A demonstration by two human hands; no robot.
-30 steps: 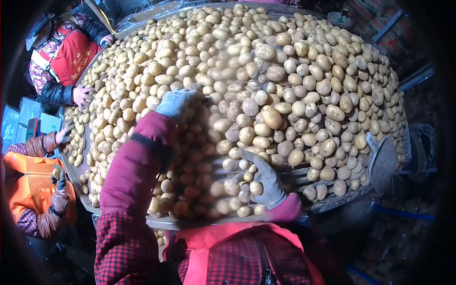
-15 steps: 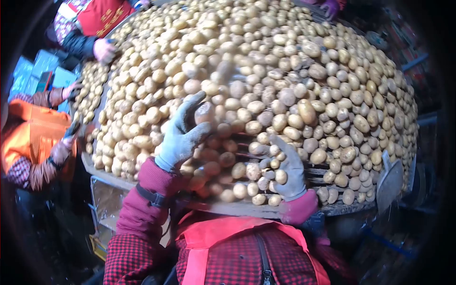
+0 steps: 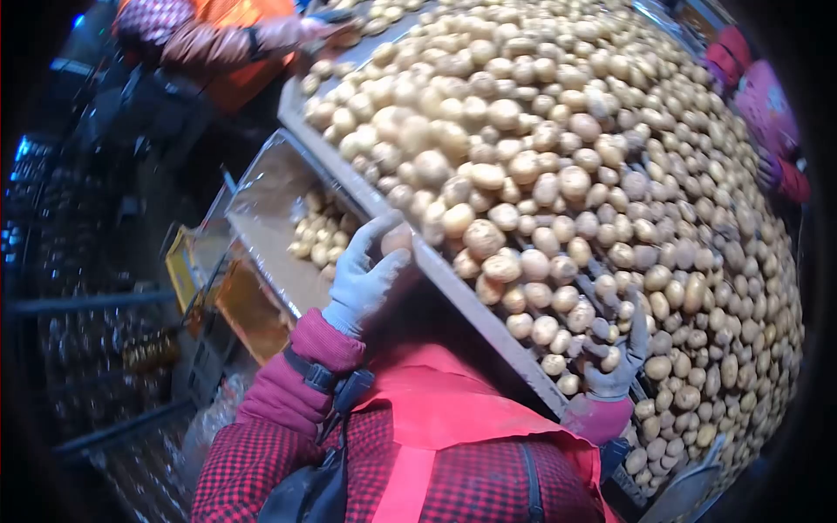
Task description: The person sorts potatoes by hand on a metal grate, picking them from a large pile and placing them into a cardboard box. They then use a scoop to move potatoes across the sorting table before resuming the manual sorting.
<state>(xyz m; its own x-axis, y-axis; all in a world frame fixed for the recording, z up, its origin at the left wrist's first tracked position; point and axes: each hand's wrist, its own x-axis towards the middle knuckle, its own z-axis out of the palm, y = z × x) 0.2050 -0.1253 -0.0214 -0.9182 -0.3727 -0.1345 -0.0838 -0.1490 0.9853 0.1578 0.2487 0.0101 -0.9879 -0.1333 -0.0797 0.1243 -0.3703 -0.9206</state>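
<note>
My left hand (image 3: 364,277), in a pale grey-blue glove, is closed round a potato (image 3: 397,240) at the near edge of the table (image 3: 471,296), beside a lined box (image 3: 270,218) with small potatoes (image 3: 318,240) in it. My right hand (image 3: 621,349), gloved as well, lies low on the potato heap (image 3: 540,166). Its fingers are curved around several small potatoes, and dark gaps between slats show near it.
A co-worker in an orange vest (image 3: 248,52) reaches in at the upper left. Another co-worker's purple sleeve (image 3: 767,109) is at the right. A flat metal scoop (image 3: 684,492) stands at the lower right. A yellow crate (image 3: 183,266) is left of the box.
The view has swung left. My left hand has moved from over the heap to the table's edge beside the box, still with a potato. My right hand stays at the heap with small potatoes.
</note>
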